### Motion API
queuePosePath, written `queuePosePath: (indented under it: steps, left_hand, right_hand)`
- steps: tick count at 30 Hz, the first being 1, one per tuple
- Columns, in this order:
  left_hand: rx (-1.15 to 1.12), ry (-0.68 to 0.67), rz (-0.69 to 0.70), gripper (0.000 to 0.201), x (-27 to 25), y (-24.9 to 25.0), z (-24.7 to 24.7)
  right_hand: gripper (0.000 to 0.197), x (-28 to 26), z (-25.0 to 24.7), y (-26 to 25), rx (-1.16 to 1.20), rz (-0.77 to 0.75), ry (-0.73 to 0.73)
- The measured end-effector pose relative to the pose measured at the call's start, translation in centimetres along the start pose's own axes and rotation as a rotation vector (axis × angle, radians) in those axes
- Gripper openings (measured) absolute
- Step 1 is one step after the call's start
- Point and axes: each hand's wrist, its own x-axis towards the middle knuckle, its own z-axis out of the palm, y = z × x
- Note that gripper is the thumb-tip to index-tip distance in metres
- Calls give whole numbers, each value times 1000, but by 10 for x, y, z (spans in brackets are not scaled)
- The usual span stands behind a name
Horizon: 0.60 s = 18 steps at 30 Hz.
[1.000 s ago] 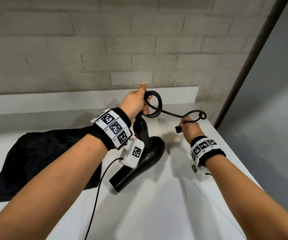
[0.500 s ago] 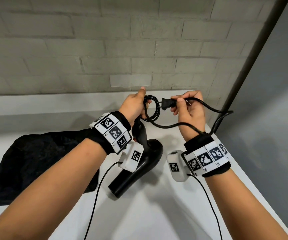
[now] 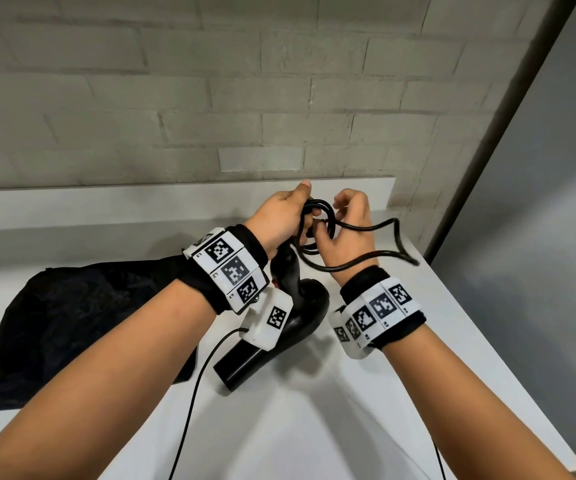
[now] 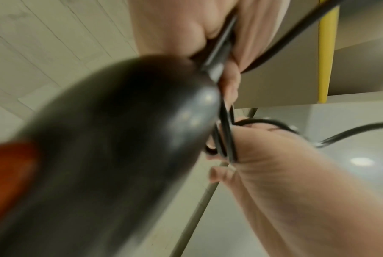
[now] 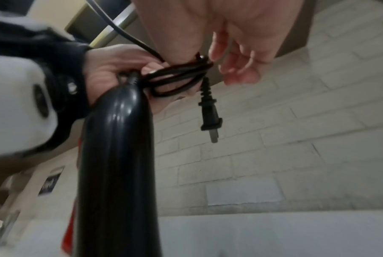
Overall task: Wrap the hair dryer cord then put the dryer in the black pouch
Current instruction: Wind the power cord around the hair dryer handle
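The black hair dryer [image 3: 281, 336] stands tilted, its barrel mouth on the white table [image 3: 314, 427] and its handle [image 5: 118, 156] pointing up. My left hand [image 3: 300, 216] grips the top of the handle together with the coiled cord [image 5: 177, 78]. Close beside it, my right hand [image 3: 328, 220] pinches the cord at the coils between thumb and forefinger. The plug [image 5: 209, 116] dangles below the coils. A slack loop of cord [image 3: 395, 237] sticks out to the right. At the left of the table lies the black pouch [image 3: 72, 323], crumpled, with my left forearm partly over it.
A grey brick wall [image 3: 210, 98] with a low white ledge [image 3: 106, 209] runs behind the table. The table's right edge [image 3: 487, 341] drops off beside a dark pole [image 3: 487, 133]. Thin sensor cables [image 3: 193, 393] hang from both wrists.
My right hand rose from near the table with the plug, brought it to the coil at my left hand, and now pinches the cord there. The dryer has stayed put.
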Motion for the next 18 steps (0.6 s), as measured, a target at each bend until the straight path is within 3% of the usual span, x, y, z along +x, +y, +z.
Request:
queuePosePath:
  steps: [4, 10, 14, 16, 18]
  left_hand:
    - [35, -6, 5, 50, 3, 0, 3]
    - [-80, 27, -33, 46, 4, 5, -7]
    - [-58, -5, -68, 49, 5, 5, -6]
    - [-72, -27, -73, 48, 4, 5, -4]
    - [-111, 14, -75, 45, 5, 6, -7]
  right_hand:
    - [42, 7, 1, 0, 201, 97, -231]
    - [17, -1, -21, 18, 198, 127, -549]
    - [21, -1, -34, 38, 129, 136, -539]
    - [22, 1, -38, 55, -58, 158, -529]
    - [21, 1, -44, 82, -273, 293, -512]
